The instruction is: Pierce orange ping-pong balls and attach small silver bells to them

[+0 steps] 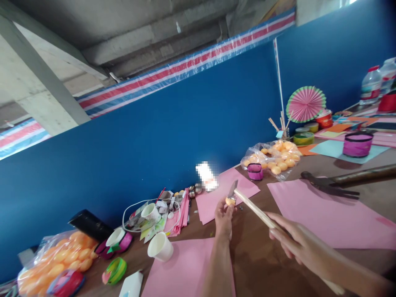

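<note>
My left hand (224,218) is closed around a small orange ball (230,201), raised above the brown table. A grey, blade-like piece (233,188) points upward just above the ball; whether it is stuck in it I cannot tell. My right hand (289,237) grips a long pale wooden stick (255,209) around its middle. The stick slants up to the left, and its tip is beside the grey piece, touching or very close. Its lower end passes beneath my right forearm.
A claw hammer (334,181) lies on pink paper (324,214) at the right. Bags of orange balls (278,159) stand at the back and front left. A white paper cup (160,246), tape rolls (114,271) and clutter lie left. A blue partition (173,136) runs behind the table.
</note>
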{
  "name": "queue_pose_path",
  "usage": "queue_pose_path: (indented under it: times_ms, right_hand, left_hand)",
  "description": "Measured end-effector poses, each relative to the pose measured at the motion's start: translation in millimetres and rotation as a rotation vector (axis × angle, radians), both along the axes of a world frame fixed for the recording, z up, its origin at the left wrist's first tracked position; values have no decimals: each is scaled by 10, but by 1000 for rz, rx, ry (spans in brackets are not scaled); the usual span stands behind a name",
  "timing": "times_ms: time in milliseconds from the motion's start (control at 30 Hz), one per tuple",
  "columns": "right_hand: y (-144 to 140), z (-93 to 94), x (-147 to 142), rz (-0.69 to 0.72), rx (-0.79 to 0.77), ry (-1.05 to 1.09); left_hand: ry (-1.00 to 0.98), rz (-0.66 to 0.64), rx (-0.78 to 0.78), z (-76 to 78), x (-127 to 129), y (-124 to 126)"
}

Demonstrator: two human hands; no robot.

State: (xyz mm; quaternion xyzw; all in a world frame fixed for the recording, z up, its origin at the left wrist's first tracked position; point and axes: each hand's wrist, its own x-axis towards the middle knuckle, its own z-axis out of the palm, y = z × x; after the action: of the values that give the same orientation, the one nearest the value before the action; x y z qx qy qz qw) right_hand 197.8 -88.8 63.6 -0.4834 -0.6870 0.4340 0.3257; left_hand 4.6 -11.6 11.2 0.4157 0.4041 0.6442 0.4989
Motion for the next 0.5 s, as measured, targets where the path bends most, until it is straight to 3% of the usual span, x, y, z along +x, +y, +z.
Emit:
queue_pose_path:
  times_ms: [367,500]
  right_hand:
    - [73,-83,119,-33,18,20]
    - [159,-97,290,-154,128,-87]
  left_hand:
    - [-68,-20,-30,-37,-23,19]
    - [-88,6,-55,-27,-20,21]
